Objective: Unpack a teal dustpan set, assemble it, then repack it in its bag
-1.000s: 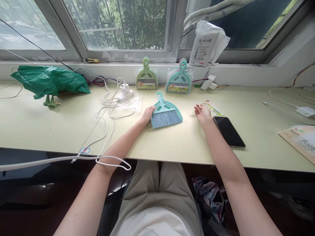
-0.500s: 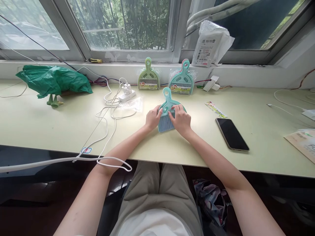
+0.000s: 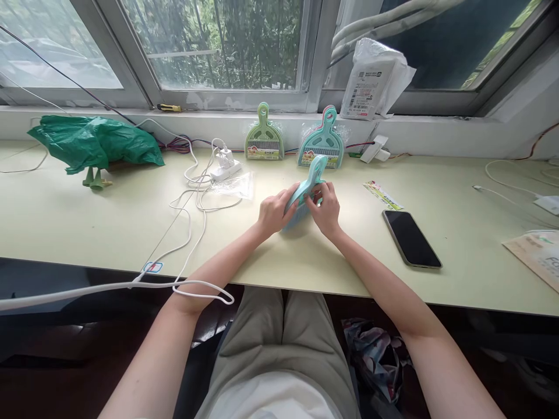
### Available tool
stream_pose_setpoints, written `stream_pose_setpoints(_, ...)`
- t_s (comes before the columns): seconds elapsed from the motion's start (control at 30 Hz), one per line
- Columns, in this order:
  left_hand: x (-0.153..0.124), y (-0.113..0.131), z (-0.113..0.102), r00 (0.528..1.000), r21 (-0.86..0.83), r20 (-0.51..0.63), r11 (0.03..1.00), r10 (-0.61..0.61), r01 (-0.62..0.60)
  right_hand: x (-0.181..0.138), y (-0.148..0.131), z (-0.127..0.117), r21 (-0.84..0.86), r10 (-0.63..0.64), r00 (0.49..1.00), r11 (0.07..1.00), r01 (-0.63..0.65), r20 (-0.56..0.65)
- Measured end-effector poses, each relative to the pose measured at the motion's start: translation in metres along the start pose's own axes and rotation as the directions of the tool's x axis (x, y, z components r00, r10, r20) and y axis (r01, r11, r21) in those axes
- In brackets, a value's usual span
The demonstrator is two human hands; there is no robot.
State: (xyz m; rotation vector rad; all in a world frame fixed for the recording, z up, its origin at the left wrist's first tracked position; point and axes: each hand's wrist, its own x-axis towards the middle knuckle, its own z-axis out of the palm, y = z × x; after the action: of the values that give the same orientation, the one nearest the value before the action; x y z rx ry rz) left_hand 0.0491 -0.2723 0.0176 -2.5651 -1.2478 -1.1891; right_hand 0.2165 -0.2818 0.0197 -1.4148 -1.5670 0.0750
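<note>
A turquoise hand brush and dustpan set [image 3: 315, 171] stands tilted partly on its edge above the table, its handle up and pointing away from me. My left hand [image 3: 276, 210] is closed around its left side. On the right side, my right hand [image 3: 327, 209] pinches it with thumb and bent fingers. Pale blue bristles [image 3: 296, 219] show below, between the two hands. Just behind stands a wrapped turquoise set [image 3: 325, 137] with a pink one behind it, and a wrapped green set [image 3: 263, 137] leans at the wall to its left.
A phone [image 3: 411, 238] and a printed label strip [image 3: 383, 195] lie to the right. On the left are white cables [image 3: 190, 227], a power strip [image 3: 226, 169], clear plastic wrap [image 3: 236, 185] and a green bag [image 3: 98, 142]. A white package [image 3: 371, 78] sits on the sill.
The brush and dustpan set has turned from facing me to nearly edge-on, its handle swinging right. My left hand has shifted slightly right along with it, and the right fingers have curled round the side.
</note>
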Motion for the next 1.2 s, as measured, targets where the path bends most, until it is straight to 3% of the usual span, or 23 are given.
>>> stream_pose_setpoints(0.27,0.003,0.005,0.0,0.99,-0.148,0.047,0.979,-0.131,0.136,0.008,0.002,-0.007,0.135,0.018,0.998,0.991,-0.009,-0.068)
stream_pose_setpoints(0.57,0.012,0.012,-0.003,0.959,-0.221,0.162,0.938,-0.234,0.267,0.014,0.003,-0.017,0.055,0.022,1.0,0.998,-0.022,0.003)
stream_pose_setpoints(0.73,0.021,-0.026,-0.003,0.9,-0.124,0.104,0.893,-0.423,0.433,0.019,0.003,-0.024,0.248,-0.006,0.996,0.969,-0.017,0.09)
stream_pose_setpoints(0.87,0.029,-0.063,-0.014,0.897,-0.135,0.109,0.888,-0.428,0.44,0.034,0.014,-0.041,0.365,0.042,0.98,0.924,-0.113,0.197)
stream_pose_setpoints(0.93,0.03,-0.069,-0.016,0.89,-0.129,0.186,0.888,-0.416,0.442,0.041,0.023,-0.053,0.253,0.077,0.969,0.957,-0.138,0.236)
stream_pose_setpoints(1.03,0.028,-0.069,-0.014,0.86,-0.063,0.321,0.897,-0.397,0.438,0.048,0.041,-0.069,-0.154,0.2,0.942,0.975,-0.163,0.268)
stream_pose_setpoints(1.1,0.025,-0.069,-0.01,0.829,0.043,0.386,0.906,-0.404,0.421,0.049,0.053,-0.074,-0.415,0.299,0.921,0.893,-0.177,0.249)
stream_pose_setpoints(1.2,0.021,-0.071,-0.004,0.797,0.201,0.438,0.909,-0.416,0.365,0.048,0.068,-0.072,-0.625,0.402,0.877,0.764,-0.162,0.263)
